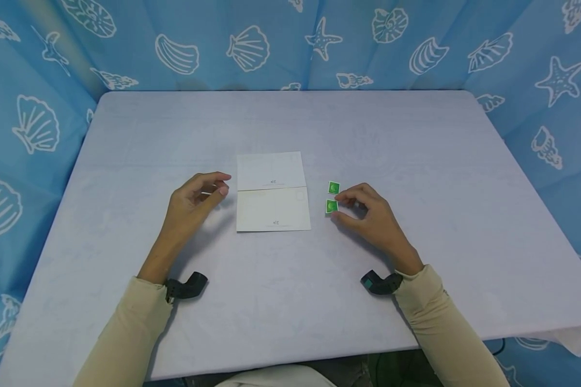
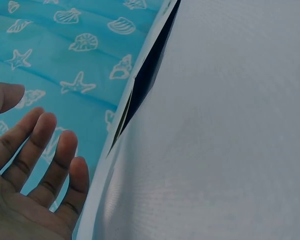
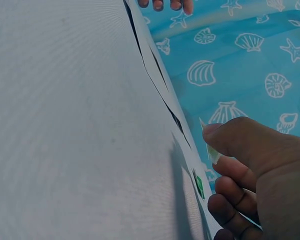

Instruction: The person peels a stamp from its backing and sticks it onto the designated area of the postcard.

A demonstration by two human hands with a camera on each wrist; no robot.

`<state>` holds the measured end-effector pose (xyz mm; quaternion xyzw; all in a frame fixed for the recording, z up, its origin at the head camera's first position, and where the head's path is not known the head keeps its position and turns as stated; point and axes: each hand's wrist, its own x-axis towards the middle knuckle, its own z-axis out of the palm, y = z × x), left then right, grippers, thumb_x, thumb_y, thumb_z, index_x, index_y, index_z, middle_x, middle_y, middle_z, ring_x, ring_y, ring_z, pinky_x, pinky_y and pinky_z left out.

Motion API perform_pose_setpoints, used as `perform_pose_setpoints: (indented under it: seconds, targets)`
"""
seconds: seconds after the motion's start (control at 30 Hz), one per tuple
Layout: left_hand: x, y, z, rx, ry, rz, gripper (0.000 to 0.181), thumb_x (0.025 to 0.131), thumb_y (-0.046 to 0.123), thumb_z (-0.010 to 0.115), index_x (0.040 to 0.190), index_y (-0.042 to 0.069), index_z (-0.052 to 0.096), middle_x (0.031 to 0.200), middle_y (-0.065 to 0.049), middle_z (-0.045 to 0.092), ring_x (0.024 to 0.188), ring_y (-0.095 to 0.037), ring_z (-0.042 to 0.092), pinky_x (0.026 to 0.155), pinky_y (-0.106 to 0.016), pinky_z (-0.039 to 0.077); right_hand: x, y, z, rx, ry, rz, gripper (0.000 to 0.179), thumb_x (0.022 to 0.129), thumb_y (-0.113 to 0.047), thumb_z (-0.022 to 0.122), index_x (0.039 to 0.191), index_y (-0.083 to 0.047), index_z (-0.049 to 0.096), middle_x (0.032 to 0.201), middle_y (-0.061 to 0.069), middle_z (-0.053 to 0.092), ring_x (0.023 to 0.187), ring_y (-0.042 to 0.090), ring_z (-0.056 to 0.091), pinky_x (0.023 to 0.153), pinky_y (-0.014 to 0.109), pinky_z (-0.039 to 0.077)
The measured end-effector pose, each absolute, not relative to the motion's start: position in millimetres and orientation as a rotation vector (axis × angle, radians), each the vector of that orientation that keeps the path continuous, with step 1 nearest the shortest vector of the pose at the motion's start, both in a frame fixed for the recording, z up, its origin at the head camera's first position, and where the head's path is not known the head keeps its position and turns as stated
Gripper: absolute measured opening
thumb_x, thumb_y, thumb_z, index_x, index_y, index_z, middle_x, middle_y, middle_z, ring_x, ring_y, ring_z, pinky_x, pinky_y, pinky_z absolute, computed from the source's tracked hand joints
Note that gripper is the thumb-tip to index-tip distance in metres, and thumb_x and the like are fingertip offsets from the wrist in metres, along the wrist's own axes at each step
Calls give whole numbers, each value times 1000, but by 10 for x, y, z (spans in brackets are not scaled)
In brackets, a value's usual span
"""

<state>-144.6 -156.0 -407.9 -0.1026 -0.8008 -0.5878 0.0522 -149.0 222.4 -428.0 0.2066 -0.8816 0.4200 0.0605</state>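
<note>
Two white postcards [image 1: 273, 209] lie one above the other at the middle of the table, with small print and a faint square at a corner of the lower one. Between thumb and forefinger my right hand [image 1: 370, 212] pinches a small green stamp [image 1: 331, 206], seen tilted as a sliver [image 3: 213, 154] in the right wrist view. Another green stamp [image 1: 334, 187] lies flat just beyond those fingertips. Left of the postcards, my left hand [image 1: 193, 199] hovers with loosely bent fingers, holding nothing.
A white cloth covers the table [image 1: 416, 140]. Blue curtains [image 1: 281, 32] with white shell prints hang behind it and along both sides. In the left wrist view, the postcards' near edges [image 2: 150, 65] stand slightly raised off the cloth.
</note>
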Motion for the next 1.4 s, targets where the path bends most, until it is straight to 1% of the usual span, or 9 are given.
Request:
perform_pose_setpoints:
  seconds: [0.37, 0.57, 0.67, 0.8, 0.9, 1.0, 1.1, 1.3, 1.4]
  targets:
    - [-1430, -1543, -4042, -316, -2437, -1790, 30, 98, 25, 67, 126, 14, 68, 123, -10, 64, 107, -14, 59, 89, -30, 44, -1472, 2180, -4250, 684, -2581, 1346, 31, 81, -6, 83, 110, -7, 71, 107, 5, 61, 95, 19, 56, 80, 32, 44]
    - [-1444, -1556, -4081, -328, -2437, -1792, 29, 98, 22, 67, 126, 14, 68, 122, -10, 65, 106, -14, 59, 89, -29, 44, -1453, 2147, -4223, 681, -2581, 1337, 31, 82, -6, 83, 111, -7, 72, 108, 5, 61, 95, 20, 57, 80, 35, 44]
    - [-1443, -1555, -4081, -349, -2424, -1806, 29, 98, 22, 68, 126, 15, 68, 120, -9, 65, 106, -14, 59, 89, -29, 45, -1438, 2122, -4198, 661, -2576, 1347, 32, 81, -3, 83, 111, -5, 71, 108, 9, 61, 95, 24, 57, 79, 39, 44]
    - [-1429, -1542, -4058, -380, -2405, -1826, 29, 97, 17, 68, 126, 11, 68, 113, -8, 66, 104, -16, 60, 89, -31, 46, -1385, 2048, -4093, 655, -2558, 1377, 32, 79, 5, 81, 109, 3, 70, 106, 19, 61, 94, 33, 56, 78, 45, 43]
    - [-1384, -1503, -3965, -390, -2410, -1821, 29, 98, 14, 67, 125, 6, 67, 109, -9, 66, 102, -17, 60, 88, -32, 47, -1322, 1987, -3966, 650, -2556, 1397, 30, 80, 7, 79, 108, 7, 69, 105, 23, 60, 94, 37, 55, 78, 46, 43]
    - [-1341, -1470, -3885, -398, -2426, -1799, 29, 98, 13, 66, 125, 3, 66, 107, -10, 65, 101, -18, 60, 88, -32, 47, -1277, 1951, -3872, 649, -2560, 1409, 29, 81, 7, 78, 108, 7, 68, 105, 25, 59, 94, 37, 55, 78, 46, 43]
    - [-1355, -1474, -3924, -402, -2436, -1783, 29, 98, 14, 67, 125, 5, 66, 108, -9, 65, 102, -18, 60, 88, -33, 47, -1270, 1941, -3842, 655, -2552, 1419, 28, 82, 6, 78, 108, 7, 68, 104, 25, 59, 94, 37, 55, 78, 47, 42]
    - [-1434, -1509, -4097, -418, -2446, -1773, 31, 96, 18, 70, 127, 15, 67, 110, -3, 65, 103, -16, 60, 89, -34, 48, -1281, 1935, -3836, 669, -2525, 1433, 29, 82, 6, 78, 109, 7, 68, 103, 24, 59, 94, 36, 55, 78, 49, 42]
    - [-1431, -1500, -4092, -427, -2453, -1757, 31, 96, 18, 70, 127, 14, 67, 109, -2, 65, 102, -16, 60, 88, -33, 49, -1280, 1928, -3827, 676, -2515, 1439, 29, 81, 6, 78, 108, 7, 68, 103, 25, 59, 94, 37, 55, 77, 50, 42]
